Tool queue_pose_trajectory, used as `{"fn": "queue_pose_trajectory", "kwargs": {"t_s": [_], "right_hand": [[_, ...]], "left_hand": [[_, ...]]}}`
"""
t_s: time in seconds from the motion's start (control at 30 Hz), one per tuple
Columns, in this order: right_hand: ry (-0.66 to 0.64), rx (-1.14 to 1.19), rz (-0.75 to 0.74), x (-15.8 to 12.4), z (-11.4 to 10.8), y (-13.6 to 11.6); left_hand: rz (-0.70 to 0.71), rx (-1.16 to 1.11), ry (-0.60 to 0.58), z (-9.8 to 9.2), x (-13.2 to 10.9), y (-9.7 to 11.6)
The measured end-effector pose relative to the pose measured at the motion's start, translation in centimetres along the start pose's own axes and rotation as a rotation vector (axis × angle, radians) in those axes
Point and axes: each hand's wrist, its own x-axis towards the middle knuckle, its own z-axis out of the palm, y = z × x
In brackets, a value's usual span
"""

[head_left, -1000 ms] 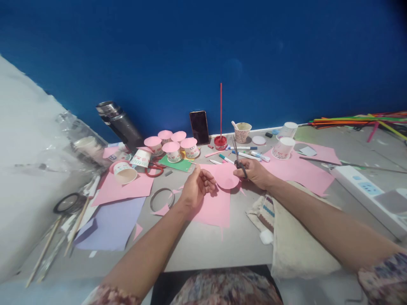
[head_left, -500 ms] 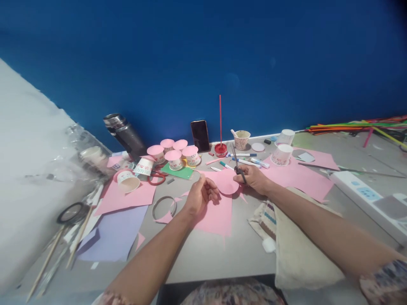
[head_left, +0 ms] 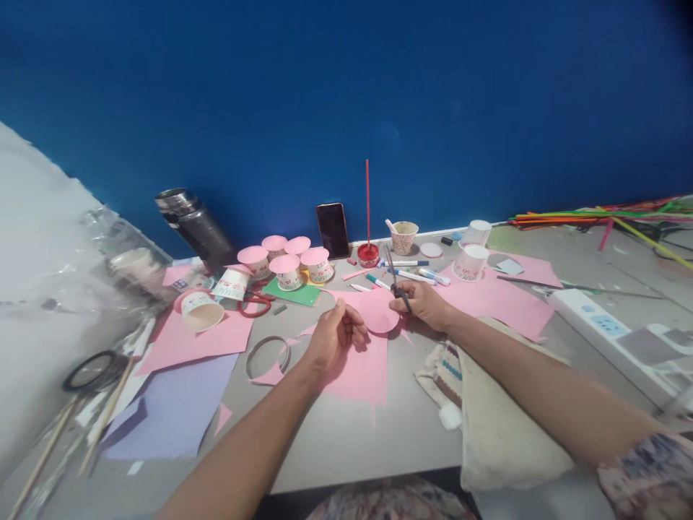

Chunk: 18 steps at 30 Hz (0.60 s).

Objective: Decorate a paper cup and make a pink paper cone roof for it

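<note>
My right hand grips dark-handled scissors, their blades pointing up and away from me. The fingertips of that hand meet the right edge of a round pink paper disc. Just left of the disc is my left hand, its fingers loosely curled and its thumb apart, with nothing visible in it. Beneath the disc and the left hand lies a pink paper sheet. Several pink paper scraps are scattered around, one inside a tape roll beside my left forearm.
Paper cups topped with pink discs stand behind, on a green card. A phone leans on the wall near a flask. Markers lie beyond the scissors. To the right are a cloth pouch and a power strip.
The view has shifted slightly to the right, so things sit further left. Both hands keep nearly the same pose, with the scissors still in the right one.
</note>
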Motion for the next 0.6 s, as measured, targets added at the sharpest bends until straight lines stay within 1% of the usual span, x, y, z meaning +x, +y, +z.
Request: {"fn": "queue_pose_trajectory", "kwargs": {"t_s": [0.27,0.33,0.43,0.53,0.6], "right_hand": [[0.017,-0.022,-0.028,-0.1,0.0,-0.4],[0.023,-0.012,-0.02,-0.2,-0.1,-0.2],[0.042,0.021,-0.012,-0.2,-0.5,0.2],[0.048,0.038,-0.012,-0.1,-0.8,0.6],[0.047,0.028,-0.037,0.1,-1.0,0.7]], "left_hand": [[-0.025,0.006,-0.016,-0.1,0.0,-0.1],[-0.023,0.005,-0.033,0.0,0.1,-0.2],[0.017,0.017,-0.06,0.0,0.4,-0.4],[0.016,0.029,-0.071,-0.2,1.0,-0.6],[0.014,0.043,-0.075,-0.5,1.4,-0.6]]}}
